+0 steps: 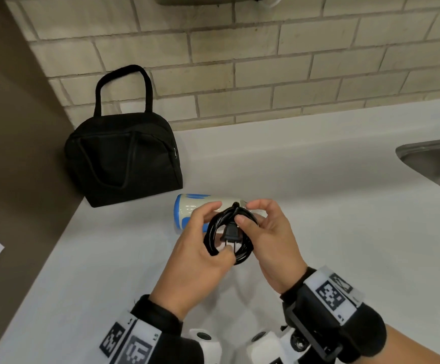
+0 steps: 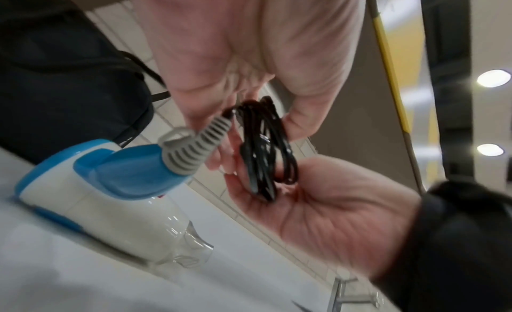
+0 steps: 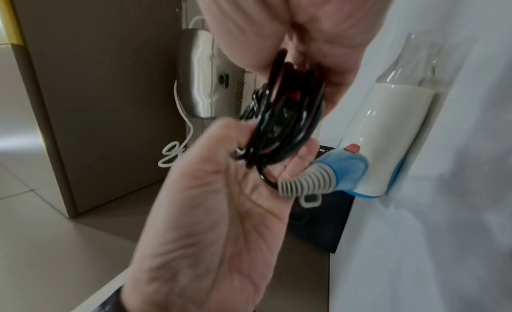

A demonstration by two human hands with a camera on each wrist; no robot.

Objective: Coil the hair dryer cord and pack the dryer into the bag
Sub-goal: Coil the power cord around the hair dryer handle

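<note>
both of your hands meet at the lower middle of the head view, over the pale counter (image 1: 318,206). your left hand (image 1: 200,256) has a narrow grip: its fingers curl round the left side of the coiled black cord (image 1: 226,232), thumb at the lower edge of the loops and forefinger arched over the top. your right hand (image 1: 271,240) grips narrowly too, thumb and forefinger pinching the right side of the same coil near its top. the plug (image 1: 230,233) lies across the middle of the coil, its two prongs pointing toward the bottom of the frame. the cord is wound in several loops and held just above the counter. just behind your fingers, the white and blue hair dryer (image 1: 192,211) lies on its side on the counter, its blue end toward the left of the frame. in the left wrist view the grey ribbed strain relief (image 2: 194,148) runs from the blue handle into the cord beside your fingers, and a clear nozzle (image 2: 188,246) sits at the dryer's other end. the black bag (image 1: 124,156) stands in the upper left, against the tiled wall (image 1: 266,61), handles up, near the dryer but apart from it. a steel sink (image 1: 437,161) shows at the right edge.
</note>
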